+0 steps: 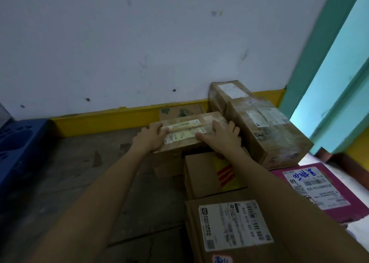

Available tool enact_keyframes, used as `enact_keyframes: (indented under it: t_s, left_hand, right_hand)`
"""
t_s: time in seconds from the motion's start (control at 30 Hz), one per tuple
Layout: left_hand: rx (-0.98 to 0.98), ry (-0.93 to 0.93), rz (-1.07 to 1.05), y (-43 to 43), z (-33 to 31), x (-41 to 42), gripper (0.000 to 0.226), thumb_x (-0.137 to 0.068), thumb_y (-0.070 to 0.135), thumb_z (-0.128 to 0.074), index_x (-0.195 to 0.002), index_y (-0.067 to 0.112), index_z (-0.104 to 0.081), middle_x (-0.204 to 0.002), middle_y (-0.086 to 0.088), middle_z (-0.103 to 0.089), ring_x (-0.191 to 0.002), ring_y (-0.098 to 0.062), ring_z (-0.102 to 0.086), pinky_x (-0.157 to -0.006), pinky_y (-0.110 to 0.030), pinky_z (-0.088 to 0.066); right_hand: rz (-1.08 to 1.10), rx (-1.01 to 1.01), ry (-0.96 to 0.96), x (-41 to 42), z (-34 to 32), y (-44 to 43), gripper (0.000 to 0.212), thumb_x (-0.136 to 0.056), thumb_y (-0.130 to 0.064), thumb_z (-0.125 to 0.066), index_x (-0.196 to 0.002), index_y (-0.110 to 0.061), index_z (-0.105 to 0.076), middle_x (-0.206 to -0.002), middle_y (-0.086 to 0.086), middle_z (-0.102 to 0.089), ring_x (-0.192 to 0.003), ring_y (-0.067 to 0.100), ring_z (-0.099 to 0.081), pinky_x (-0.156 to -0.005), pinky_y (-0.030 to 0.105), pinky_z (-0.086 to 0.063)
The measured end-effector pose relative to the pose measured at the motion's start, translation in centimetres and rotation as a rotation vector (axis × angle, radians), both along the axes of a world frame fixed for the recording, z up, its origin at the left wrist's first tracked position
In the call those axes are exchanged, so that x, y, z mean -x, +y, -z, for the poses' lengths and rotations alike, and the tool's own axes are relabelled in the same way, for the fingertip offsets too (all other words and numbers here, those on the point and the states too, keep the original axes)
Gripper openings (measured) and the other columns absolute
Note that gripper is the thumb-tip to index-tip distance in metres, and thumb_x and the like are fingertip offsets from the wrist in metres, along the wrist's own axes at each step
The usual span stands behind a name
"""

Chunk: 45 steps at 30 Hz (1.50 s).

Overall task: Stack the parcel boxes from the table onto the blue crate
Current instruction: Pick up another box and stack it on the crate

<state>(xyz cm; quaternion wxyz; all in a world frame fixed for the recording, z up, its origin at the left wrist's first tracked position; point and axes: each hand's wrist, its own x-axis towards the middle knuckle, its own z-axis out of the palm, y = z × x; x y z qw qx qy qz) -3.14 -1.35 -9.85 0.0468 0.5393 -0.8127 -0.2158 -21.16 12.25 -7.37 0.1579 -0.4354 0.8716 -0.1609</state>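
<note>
Nearest carton: a brown carton with a white barcode label (235,224) sits right under your forearms on the desk (79,174).
Next carton: a brown carton with a red-and-yellow strip (207,174) lies just beyond it, touching it.
Magenta box: a magenta box (323,190) lies flat to the right.
Left grip: your left grip (151,137) is clamped on the left end of the taped parcel (185,133).
Right grip: your right grip (221,139) is clamped on its right end, fingers over the top.
Task's thing: the taped parcel is between both grips, among the other boxes.
Blue crate: the blue crate (18,143) is well apart at the left; the corner in view carries nothing.
Behind: a large taped box (269,135) and a smaller box (229,91) stand near the wall.
Progress: an early stage, I judge; at least six parcels are left.
</note>
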Motion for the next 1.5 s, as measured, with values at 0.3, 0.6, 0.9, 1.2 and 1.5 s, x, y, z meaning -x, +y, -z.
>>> enact_keyframes:
  t_s: [0.3, 0.6, 0.9, 1.2, 1.5]
  left_hand:
    - [-0.037, 0.23, -0.052, 0.9, -0.9, -0.9, 0.054, -0.097, 0.048, -0.035, -0.145, 0.023, -0.028, -0.142, -0.012, -0.046, -0.122, -0.032, -0.049, -0.084, -0.032, -0.039]
    - [0.23, 0.229, -0.178, 1.6, -4.3, -8.6, 0.051, -0.095, 0.049, -0.039, -0.14, 0.025, -0.037, -0.14, -0.011, -0.049, -0.125, -0.034, -0.047, -0.094, -0.037, -0.041]
    - [0.329, 0.329, -0.362, 4.4, -7.3, -24.2, 0.052, -0.096, 0.051, -0.036, -0.143, 0.028, -0.034, -0.137, -0.013, -0.051, -0.121, -0.033, -0.049, -0.091, -0.038, -0.041]
    - [0.393, 0.392, -0.386, 6.9, -9.4, -44.2, 0.056, -0.092, 0.05, -0.048, -0.141, 0.026, -0.038, -0.139, -0.007, -0.049, -0.124, -0.029, -0.048, -0.094, -0.038, -0.041]
    - [0.321, 0.366, -0.402, 4.5, -8.8, -59.5, 0.063, -0.087, 0.053, -0.054, -0.14, 0.022, -0.041, -0.145, -0.006, -0.044, -0.131, -0.028, -0.044, -0.105, -0.043, -0.04]
  right_hand:
    - [-0.037, 0.109, 0.093, -1.3, -0.4, 0.4, 0.084, -0.08, -0.071, -0.049, -0.146, -0.026, -0.024, -0.148, 0.018, -0.014, -0.135, 0.039, -0.015, -0.107, 0.051, -0.024]
    - [-0.153, 0.282, 0.036, -7.6, -2.4, -0.4, 0.082, -0.082, -0.068, -0.049, -0.148, -0.027, -0.022, -0.151, 0.019, -0.01, -0.138, 0.04, -0.01, -0.11, 0.052, -0.019]
    - [-0.318, 0.357, 0.023, -21.8, -5.9, -1.5, 0.084, -0.083, -0.07, -0.046, -0.149, -0.027, -0.018, -0.155, 0.018, -0.004, -0.142, 0.04, -0.003, -0.113, 0.051, -0.015]
    - [-0.359, 0.39, -0.014, -41.6, -6.7, -0.7, 0.084, -0.082, -0.072, -0.044, -0.149, -0.027, -0.02, -0.153, 0.018, -0.007, -0.139, 0.038, -0.008, -0.111, 0.05, -0.019]
    - [-0.418, 0.342, -0.071, -56.3, -4.9, -3.0, 0.085, -0.083, -0.072, -0.039, -0.15, -0.025, -0.015, -0.155, 0.019, -0.002, -0.14, 0.039, -0.005, -0.112, 0.051, -0.017]
